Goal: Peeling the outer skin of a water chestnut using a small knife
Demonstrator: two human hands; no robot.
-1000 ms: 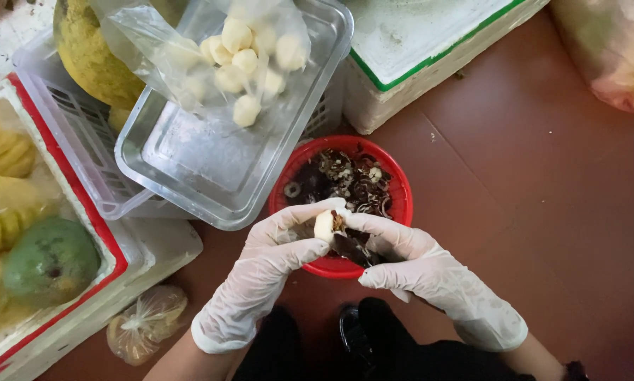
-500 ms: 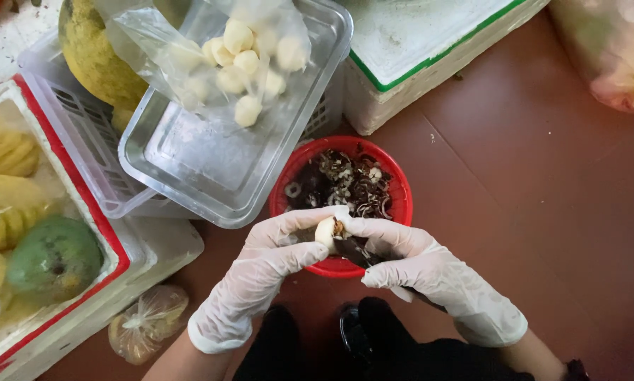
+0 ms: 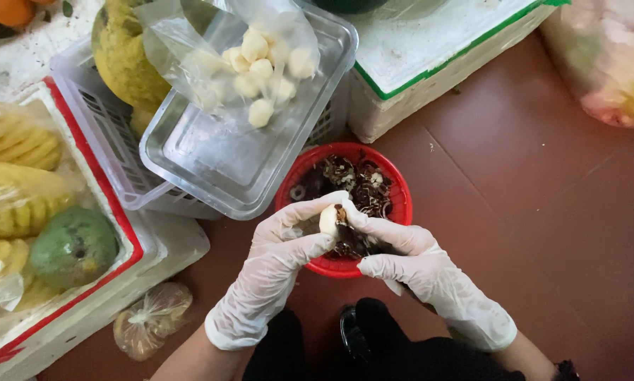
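Observation:
Both my hands wear thin white gloves and meet over a red bowl (image 3: 400,212) full of dark peelings. My left hand (image 3: 289,243) pinches a small pale peeled bulb (image 3: 328,219) between thumb and fingers. My right hand (image 3: 409,264) grips a dark-bladed knife (image 3: 352,243) whose blade rests against the bulb. Above the bowl, a clear plastic tray (image 3: 218,162) carries a plastic bag of several peeled white bulbs (image 3: 264,67).
A white slotted basket (image 3: 105,134) holds a large yellow-green fruit (image 3: 123,56). At left a red-rimmed foam box (image 3: 123,233) has peeled pineapples and a green fruit (image 3: 73,247). A green-edged white foam box (image 3: 437,56) stands behind; a small knotted bag (image 3: 151,317) lies on the brown floor.
My hands have turned the pale bulb slightly while the knife works at it; they stay over the red bowl. Nothing else has moved.

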